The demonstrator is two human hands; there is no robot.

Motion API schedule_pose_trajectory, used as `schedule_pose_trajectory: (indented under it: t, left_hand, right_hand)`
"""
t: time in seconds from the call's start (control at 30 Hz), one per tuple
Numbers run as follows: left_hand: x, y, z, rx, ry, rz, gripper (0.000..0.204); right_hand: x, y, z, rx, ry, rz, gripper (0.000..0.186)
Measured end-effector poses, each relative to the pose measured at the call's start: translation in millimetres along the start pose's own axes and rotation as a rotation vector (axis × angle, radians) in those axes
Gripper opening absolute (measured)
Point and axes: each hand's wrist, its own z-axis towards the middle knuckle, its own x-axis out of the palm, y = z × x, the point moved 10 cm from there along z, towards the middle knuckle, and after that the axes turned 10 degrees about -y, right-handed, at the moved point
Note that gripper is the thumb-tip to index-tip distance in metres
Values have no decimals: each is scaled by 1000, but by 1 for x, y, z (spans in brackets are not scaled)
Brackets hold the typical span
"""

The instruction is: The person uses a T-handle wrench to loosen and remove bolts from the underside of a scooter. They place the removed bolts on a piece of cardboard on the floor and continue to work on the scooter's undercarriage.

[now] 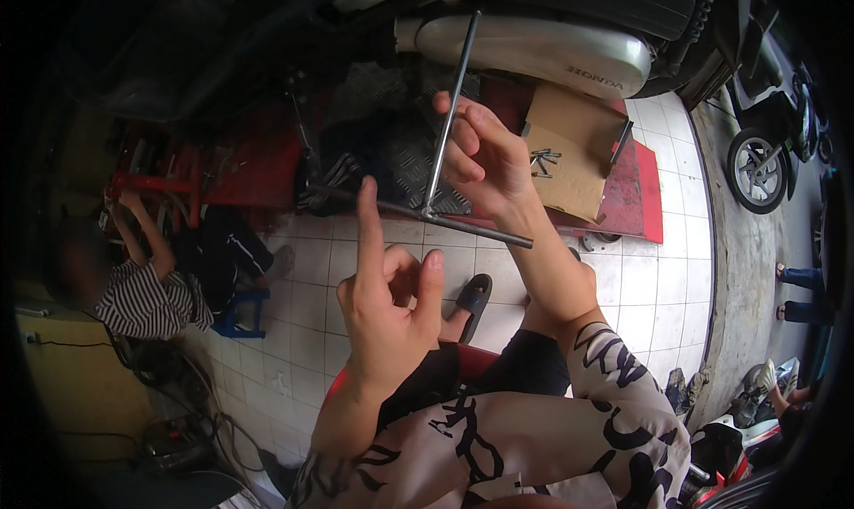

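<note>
A metal T-handle wrench [445, 140] is held up in front of me, its long shaft pointing up and away and its crossbar toward me. My right hand [489, 153] has its fingers curled at the shaft. My left hand [382, 309] is beside the crossbar, its index finger stretched up across the bar and the other fingers loosely bent. Whether that index finger touches the bar, I cannot tell. Beyond my hands is a motorcycle with a silver engine cover [534, 55]. Right of my right hand, a cardboard box [569, 184] has several small bolts [544, 160] in it.
The box rests on a red platform [647, 189] under the motorcycle. At left, a person in a striped shirt [142, 304] works by red metal parts, near a blue stool [240, 318]. Cables [218, 411] lie on the tiled floor at lower left. Another motorcycle [761, 166] stands at right.
</note>
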Motion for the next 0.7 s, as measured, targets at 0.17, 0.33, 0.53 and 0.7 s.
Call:
schedule_pose_trajectory:
  t: [0.17,0.33,0.53,0.7]
  left_hand:
    - [48,12,-29,123,347,48,61]
    - [23,-19,-16,138,164,-61,69]
    - [22,29,-16,-135,146,39,65]
    - [43,-13,-29,219,348,-25,64]
  right_hand:
    - [2,1,1,19,150,118,43]
    - [1,4,-2,33,261,141,63]
    - [5,9,-5,49,240,115,70]
    - [0,10,-1,47,240,186,76]
